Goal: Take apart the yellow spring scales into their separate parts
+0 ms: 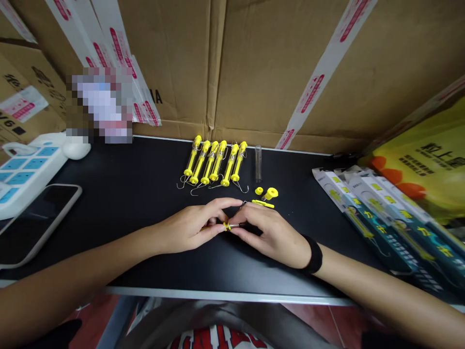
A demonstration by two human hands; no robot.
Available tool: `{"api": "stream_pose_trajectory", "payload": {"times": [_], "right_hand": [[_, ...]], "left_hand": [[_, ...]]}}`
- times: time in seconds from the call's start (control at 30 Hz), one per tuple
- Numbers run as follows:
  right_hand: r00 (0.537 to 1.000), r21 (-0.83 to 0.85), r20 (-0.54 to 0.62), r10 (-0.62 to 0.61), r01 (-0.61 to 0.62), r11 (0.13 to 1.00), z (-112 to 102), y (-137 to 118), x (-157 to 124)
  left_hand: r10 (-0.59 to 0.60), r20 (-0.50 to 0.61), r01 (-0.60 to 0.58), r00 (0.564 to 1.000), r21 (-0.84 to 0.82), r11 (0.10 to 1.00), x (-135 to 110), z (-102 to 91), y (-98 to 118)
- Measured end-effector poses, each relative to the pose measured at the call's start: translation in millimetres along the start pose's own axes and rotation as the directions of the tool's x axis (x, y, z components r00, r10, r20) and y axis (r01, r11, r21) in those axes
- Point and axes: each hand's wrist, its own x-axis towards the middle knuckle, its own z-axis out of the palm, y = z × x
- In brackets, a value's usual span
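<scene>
"粒上" on bag (417, 167), "6" on carton (51, 114)

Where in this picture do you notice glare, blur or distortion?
Head view: soft glare low on the black table; a pixelated patch at upper left; the packages at right look stretched and slightly soft; the held yellow part is too small to judge.

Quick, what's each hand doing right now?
Left hand: closed, holding a small yellow part.
Right hand: closed, pinching a thin metal piece at the yellow part.
</scene>
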Motion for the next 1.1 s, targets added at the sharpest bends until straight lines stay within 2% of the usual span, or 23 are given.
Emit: {"api": "stream_pose_trajectory", "payload": {"times": [0.1,0.23,0.33,0.47,0.6,0.73,0.9,1.0,1.1], "right_hand": [[0.989,0.143,-0.087,0.116,-0.103,0.984,-7.6,2.3,0.8],[0.934,0.358,-0.227,0.276,-0.183,0.916,-25.7,9.7,4.5],[0.896,0.493,-0.246,0.371,-0.214,0.843,-37.0,18.5,7.8],[0.868,0.593,-0.247,0.430,-0.215,0.776,-41.4,29.4,10.2],[0.866,0.623,-0.236,0.442,-0.214,0.752,-39.5,31.9,10.2],[0.879,0.649,-0.201,0.432,-0.211,0.731,-40.0,28.9,9.7],[0.893,0.609,-0.035,0.449,-0.337,0.718,-41.2,22.8,9.6],[0.903,0.503,0.070,0.423,-0.398,0.767,-39.6,16.5,9.1],[0.915,0.381,0.110,0.388,-0.399,0.834,-38.4,11.1,7.8]], "left_hand": [[-0.072,-0.025,0.070,0.997,-0.071,0.995,0.1,-2.3,-0.5],[-0.158,-0.058,0.141,0.986,-0.223,0.965,1.9,-5.6,-3.3],[-0.234,-0.073,0.189,0.970,-0.384,0.904,4.1,-6.7,-6.5],[-0.284,-0.002,0.236,0.959,-0.550,0.801,5.7,-6.8,-9.7],[-0.305,0.024,0.254,0.952,-0.620,0.742,6.5,-7.0,-9.5],[-0.282,-0.023,0.209,0.959,-0.614,0.761,7.3,-7.6,-8.6],[-0.286,-0.051,0.208,0.957,-0.569,0.796,7.1,-7.9,-9.2],[-0.281,-0.094,0.194,0.955,-0.519,0.833,6.4,-7.8,-8.6],[-0.268,-0.139,0.175,0.953,-0.470,0.865,6.0,-8.6,-6.7]]}}
